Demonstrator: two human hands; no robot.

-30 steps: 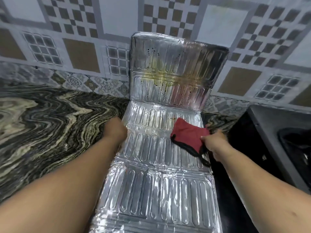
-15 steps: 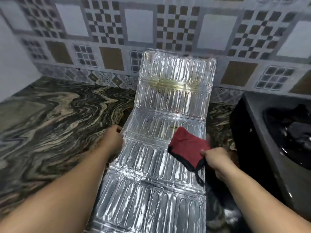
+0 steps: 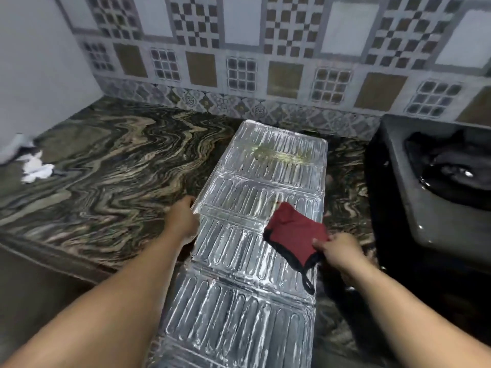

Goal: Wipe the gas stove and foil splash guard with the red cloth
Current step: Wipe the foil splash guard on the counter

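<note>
Your left hand [image 3: 183, 219] holds the foil guard [image 3: 255, 235] by its 9 o'clock edge, flat on the counter [image 3: 106, 176]; your right hand [image 3: 337, 252] pinches the red cloth [image 3: 295, 232] at its 3 o'clock side. You're on the foil step: next, I'd judge, sweep toward the yellow stain [image 3: 281, 154] at 12 o'clock

The foil splash guard [image 3: 255, 235] is a long silver sheet with pressed ribs, folded in panels. It lies flat on the counter, and its far panel has a yellow greasy stain. The red cloth [image 3: 295, 231] has a black edge and a small black loop; it rests on the right side of the foil, folded. The gas stove [image 3: 435, 208] is dark and stands just right of the foil, with a black burner.
</note>
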